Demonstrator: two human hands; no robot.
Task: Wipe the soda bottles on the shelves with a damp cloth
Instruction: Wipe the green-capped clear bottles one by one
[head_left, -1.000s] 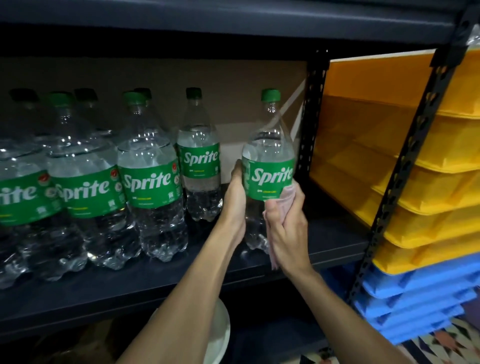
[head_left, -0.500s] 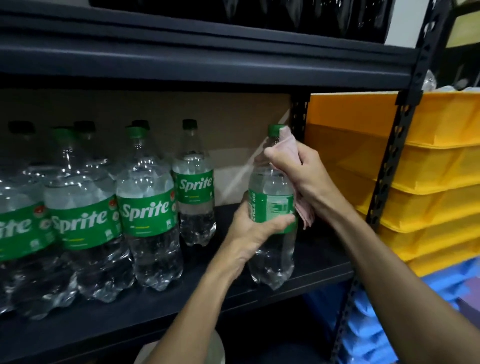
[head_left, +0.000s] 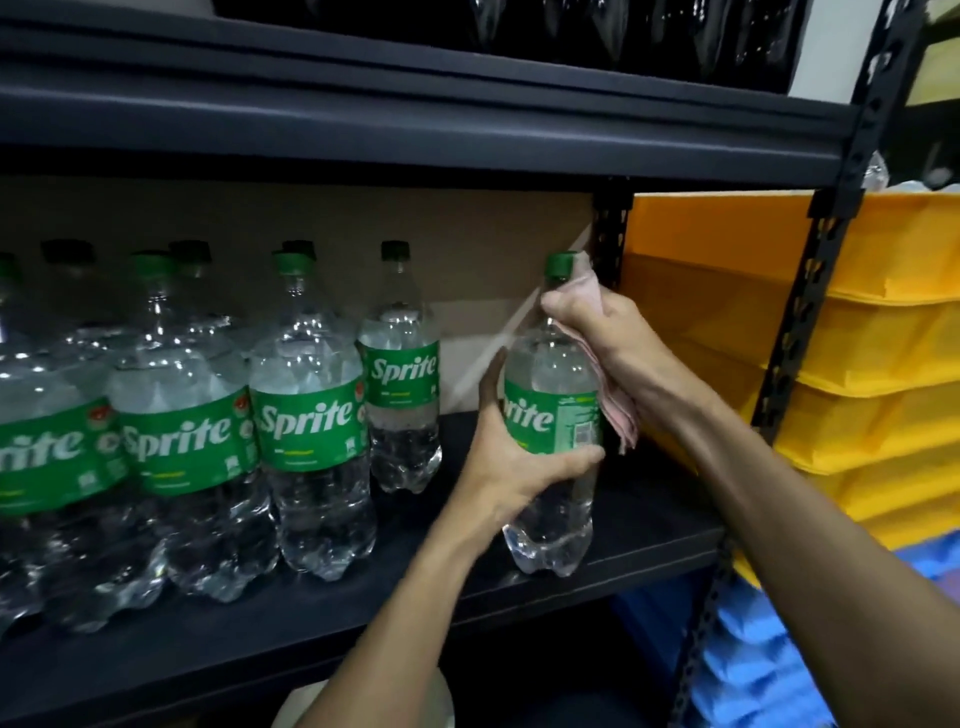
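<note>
Turning in the left hand (head_left: 509, 467), which is gripping its label, the bottle (head_left: 550, 374) is now showing more lettering at the shelf's (head_left: 260, 639) right end; the right hand (head_left: 597, 332) is squeezing the cloth (head_left: 618, 415) round the neck, so this wipe is probably nearing its end.

We see a dark metal shelf board (head_left: 649, 525) under the left hand (head_left: 511, 462) and another shelf (head_left: 415, 119) overhead. Behind it runs a brown cardboard panel (head_left: 260, 218). Right of the right hand (head_left: 602, 332) stands a perforated black upright (head_left: 810, 291); beyond that, yellow bins (head_left: 883, 353) are stacked above blue bins (head_left: 753, 675). The light is dim.
</note>
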